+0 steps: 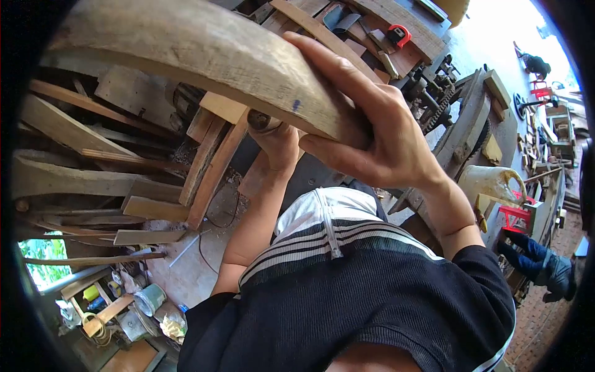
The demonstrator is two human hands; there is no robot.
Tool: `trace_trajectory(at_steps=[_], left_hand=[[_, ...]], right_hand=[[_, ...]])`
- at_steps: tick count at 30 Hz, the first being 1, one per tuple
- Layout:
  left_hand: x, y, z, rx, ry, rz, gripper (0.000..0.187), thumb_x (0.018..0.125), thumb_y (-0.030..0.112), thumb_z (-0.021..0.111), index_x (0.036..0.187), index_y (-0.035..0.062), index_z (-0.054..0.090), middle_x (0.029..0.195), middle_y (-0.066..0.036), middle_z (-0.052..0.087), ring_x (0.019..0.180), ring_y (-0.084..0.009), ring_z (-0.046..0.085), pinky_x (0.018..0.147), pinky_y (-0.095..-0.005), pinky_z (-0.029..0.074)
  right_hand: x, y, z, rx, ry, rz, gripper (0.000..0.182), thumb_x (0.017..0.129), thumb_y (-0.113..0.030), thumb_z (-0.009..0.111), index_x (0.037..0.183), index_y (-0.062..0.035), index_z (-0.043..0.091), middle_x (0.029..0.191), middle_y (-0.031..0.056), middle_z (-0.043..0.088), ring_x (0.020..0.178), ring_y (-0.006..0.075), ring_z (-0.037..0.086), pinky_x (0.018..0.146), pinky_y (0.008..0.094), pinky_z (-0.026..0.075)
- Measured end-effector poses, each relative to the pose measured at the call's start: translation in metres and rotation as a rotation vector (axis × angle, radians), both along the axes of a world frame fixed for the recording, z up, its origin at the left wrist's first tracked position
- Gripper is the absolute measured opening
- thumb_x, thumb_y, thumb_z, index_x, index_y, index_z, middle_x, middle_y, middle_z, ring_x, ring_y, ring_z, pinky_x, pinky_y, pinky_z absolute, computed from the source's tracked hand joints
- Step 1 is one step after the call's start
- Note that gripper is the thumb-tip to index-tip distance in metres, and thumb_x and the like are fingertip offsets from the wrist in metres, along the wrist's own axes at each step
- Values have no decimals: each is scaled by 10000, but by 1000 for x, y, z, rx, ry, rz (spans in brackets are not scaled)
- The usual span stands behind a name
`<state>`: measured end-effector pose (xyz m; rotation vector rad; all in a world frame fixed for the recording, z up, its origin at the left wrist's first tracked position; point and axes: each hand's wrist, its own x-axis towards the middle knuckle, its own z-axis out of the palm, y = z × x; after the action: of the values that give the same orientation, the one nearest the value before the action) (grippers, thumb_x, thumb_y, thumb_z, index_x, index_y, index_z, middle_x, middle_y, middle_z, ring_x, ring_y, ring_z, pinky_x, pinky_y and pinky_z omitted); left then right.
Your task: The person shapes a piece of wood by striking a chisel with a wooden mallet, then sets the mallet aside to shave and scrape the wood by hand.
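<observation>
A large curved wooden piece [204, 53] slants across the upper left, close to the camera, with a small blue mark near its right end. My right hand [384, 124] grips that end, thumb along the lower edge and fingers over the top. Below the piece is my left hand [279, 146], partly hidden by it. Its fingers look wrapped round a round-ended object [258, 119] with a dark centre. The rest of this object is hidden under the wood, and I cannot tell whether it touches the piece.
Planks and curved boards [74, 177] crowd the left. A red tape measure [398, 35] lies on boards at the top. Machinery with a chain [441, 108] and a whitish jug [489, 184] stand right. A bucket [150, 299] is lower left. Another person [539, 263] is at far right.
</observation>
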<state>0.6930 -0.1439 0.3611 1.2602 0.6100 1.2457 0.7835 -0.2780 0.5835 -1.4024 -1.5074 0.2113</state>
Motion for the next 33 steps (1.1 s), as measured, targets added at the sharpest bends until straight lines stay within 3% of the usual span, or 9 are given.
trace_trajectory(at_steps=[2,3,4,10,14,20,23,27,33], left_hand=[[-11,13,0,140,124,-294,815,808,314,832,1393,61,323,1369,-123,481,1271,-233,489,1052,-413,437],[-10,5,26,177,897,-147,710,835,323,804,1344,48,392,1311,-122,535,1218,-239,533,1032,-408,453],[-1,9,2,290,14,-229,603,885,327,761,1310,46,438,1240,-108,568,1127,-222,571,997,-395,460],[-15,26,94,-230,-59,-113,269,925,265,738,960,122,513,823,22,534,759,-82,523,702,-260,461],[-19,67,89,-457,-321,-106,301,916,305,745,942,147,491,791,17,526,748,-108,538,736,-276,484],[16,108,56,-500,-323,-67,451,943,568,610,1032,134,526,960,-27,549,918,-155,542,930,-343,447],[34,117,15,-855,-113,147,906,786,832,558,1330,113,471,1273,-80,434,1191,-183,423,1093,-401,305],[30,122,-9,-1182,-182,68,644,969,537,567,1322,11,445,1114,-109,516,923,-204,569,883,-363,533],[42,80,10,-1204,-172,-323,406,1017,135,524,1353,-80,448,1083,-158,577,1039,-253,609,924,-419,580]], right_hand=[[-3,-1,-4,-84,-124,-77,843,800,-305,744,1532,-143,359,1162,202,687,874,349,720,867,461,590],[-5,-2,-15,-332,-243,-102,772,809,-238,678,1514,-115,390,863,217,703,688,289,711,682,407,590],[-4,-2,-22,-373,-235,-61,762,822,-236,689,1507,-85,390,919,238,705,726,283,723,717,394,600],[16,-6,-39,-157,236,-124,756,859,-304,705,1489,-22,397,1225,246,640,1032,306,694,928,415,544],[31,-19,-78,-159,379,-257,745,871,-382,723,1474,-53,435,1226,158,647,1110,241,640,981,358,476],[30,-52,-109,-379,714,-407,708,891,-349,707,1481,-65,437,1140,67,621,988,134,590,871,283,467],[28,-64,-119,-305,777,-521,706,887,-336,711,1480,-63,440,1077,59,628,937,121,578,847,279,460],[32,-82,-134,-280,792,-618,693,883,-339,708,1473,-78,453,1064,62,638,926,133,589,844,307,466],[34,-95,-141,-269,825,-711,675,887,-358,697,1464,-92,470,1016,49,647,879,126,588,781,304,478]])
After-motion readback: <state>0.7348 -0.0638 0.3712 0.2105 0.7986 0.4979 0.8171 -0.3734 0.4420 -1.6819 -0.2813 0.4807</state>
